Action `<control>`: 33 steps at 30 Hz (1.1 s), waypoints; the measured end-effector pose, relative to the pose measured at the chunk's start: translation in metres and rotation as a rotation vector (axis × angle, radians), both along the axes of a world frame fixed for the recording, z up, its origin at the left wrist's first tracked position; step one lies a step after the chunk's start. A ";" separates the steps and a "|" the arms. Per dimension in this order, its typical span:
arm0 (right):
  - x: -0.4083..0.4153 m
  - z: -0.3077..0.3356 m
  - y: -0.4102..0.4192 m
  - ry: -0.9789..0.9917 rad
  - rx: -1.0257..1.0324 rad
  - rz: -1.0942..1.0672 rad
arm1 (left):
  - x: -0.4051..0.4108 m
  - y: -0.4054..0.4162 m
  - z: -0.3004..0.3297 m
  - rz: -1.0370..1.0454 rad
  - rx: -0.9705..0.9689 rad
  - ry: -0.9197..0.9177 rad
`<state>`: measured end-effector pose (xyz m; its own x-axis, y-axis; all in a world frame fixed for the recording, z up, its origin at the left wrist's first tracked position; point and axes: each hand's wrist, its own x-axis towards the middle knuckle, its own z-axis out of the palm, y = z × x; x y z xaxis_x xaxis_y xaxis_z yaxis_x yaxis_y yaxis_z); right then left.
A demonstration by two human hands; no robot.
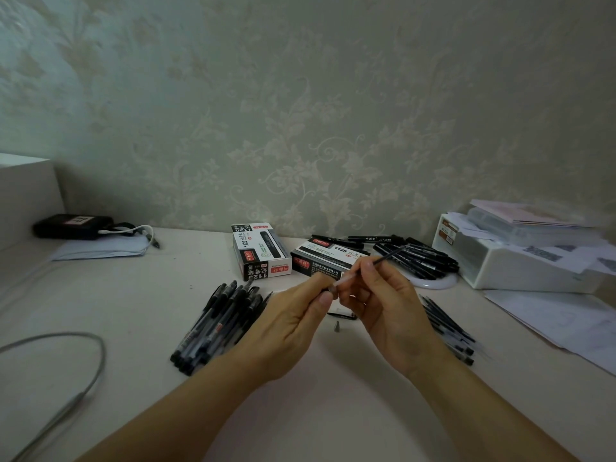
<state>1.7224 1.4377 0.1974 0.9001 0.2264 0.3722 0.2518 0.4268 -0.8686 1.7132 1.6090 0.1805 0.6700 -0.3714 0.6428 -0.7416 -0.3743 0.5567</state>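
Observation:
My left hand (293, 323) and my right hand (383, 305) meet above the middle of the white table (140, 295). My right hand pinches a thin black pen refill (388, 256) that slants up to the right. My left hand grips a small dark pen part (332, 290) at the refill's lower end. On the table below the hands lie a metal pen tip (336, 327) and a black pen cap (341, 315). A heap of black gel pens (220, 321) lies to the left, and a row of refills (448, 325) to the right.
Two pen boxes (261, 250) (328, 258) stand at the back by the wall, with black markers (420, 258) on a white dish. White storage boxes (520, 255) and papers (560, 325) fill the right. A grey cable (90, 371) loops at the left, near a black device (71, 225).

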 end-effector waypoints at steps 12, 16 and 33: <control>-0.002 0.001 -0.005 -0.179 -0.323 -0.289 | 0.005 0.002 -0.005 0.105 0.099 -0.046; -0.005 -0.003 0.001 -0.197 -0.395 -0.238 | 0.004 0.001 -0.004 0.087 0.098 -0.044; 0.015 -0.035 -0.015 -0.379 -1.261 -0.404 | 0.015 0.003 -0.011 0.183 -0.186 0.035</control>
